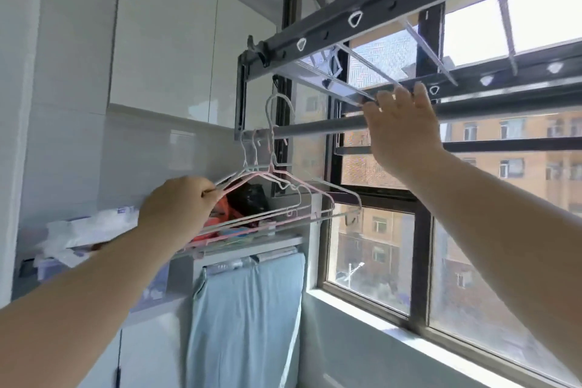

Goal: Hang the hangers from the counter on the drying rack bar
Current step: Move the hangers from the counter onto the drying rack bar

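Looked up through a head-worn camera at a drying rack fixed beside a window (374, 249). Held a bundle of thin wire hangers (272, 174) (pink, white and grey) near the centre of the view, in the air above the counter (252, 245). Gripped them with the left hand (179, 206), at eight o'clock, fingers and thumb curled tightly round the shoulder ends nearest the camera. Had the hooks raised to the left end of the drying rack bar (315, 129), a pale grey round tube crossing just above centre, with one white hook clear above the bar and the others bunched against it; could not tell which were actually caught over it. Reached the right hand (404, 132) up at two o'clock, its back to the camera, across the same bar farther right, fingers stretched upward with the tips at a dark rail (504, 80) of the rack; could not tell whether it clasped anything or merely touched. Saw white bags (94, 227) and a black bag (248, 195) on the counter at nine o'clock. Saw an ironing board (245, 318) in a pale blue cover below the counter at six o'clock, and glossy white cabinets (163, 41) at eleven o'clock.
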Demonstrator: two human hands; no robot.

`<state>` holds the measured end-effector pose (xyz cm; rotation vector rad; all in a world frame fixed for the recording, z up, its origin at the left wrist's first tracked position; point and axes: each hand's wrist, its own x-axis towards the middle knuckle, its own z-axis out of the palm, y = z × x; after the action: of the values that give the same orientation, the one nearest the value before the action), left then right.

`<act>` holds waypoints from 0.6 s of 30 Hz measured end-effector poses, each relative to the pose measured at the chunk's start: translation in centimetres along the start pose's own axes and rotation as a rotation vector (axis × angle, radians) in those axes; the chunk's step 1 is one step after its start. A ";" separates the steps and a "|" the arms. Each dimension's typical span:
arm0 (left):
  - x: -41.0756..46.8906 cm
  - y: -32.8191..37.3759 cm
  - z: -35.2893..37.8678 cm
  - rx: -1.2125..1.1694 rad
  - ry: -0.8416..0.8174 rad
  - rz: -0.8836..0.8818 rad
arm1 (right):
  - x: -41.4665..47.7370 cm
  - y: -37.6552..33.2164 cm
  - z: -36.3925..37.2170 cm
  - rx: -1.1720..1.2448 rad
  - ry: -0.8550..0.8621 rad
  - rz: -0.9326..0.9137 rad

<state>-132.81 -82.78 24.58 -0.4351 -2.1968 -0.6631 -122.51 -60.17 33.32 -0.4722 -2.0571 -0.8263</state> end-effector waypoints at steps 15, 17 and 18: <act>5.2 0.2 4.8 -0.101 -0.114 0.029 | 1.4 -1.2 1.4 -0.028 0.047 0.025; 5.1 0.1 5.4 -0.103 -0.134 0.027 | 1.5 -1.3 1.4 -0.034 0.058 0.022; 5.0 0.0 5.7 -0.089 -0.138 0.032 | 1.6 -1.3 1.5 -0.037 0.059 0.021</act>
<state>-139.36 -78.95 25.27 -0.5757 -2.2907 -0.7351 -125.03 -60.03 33.50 -0.4830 -1.9823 -0.8573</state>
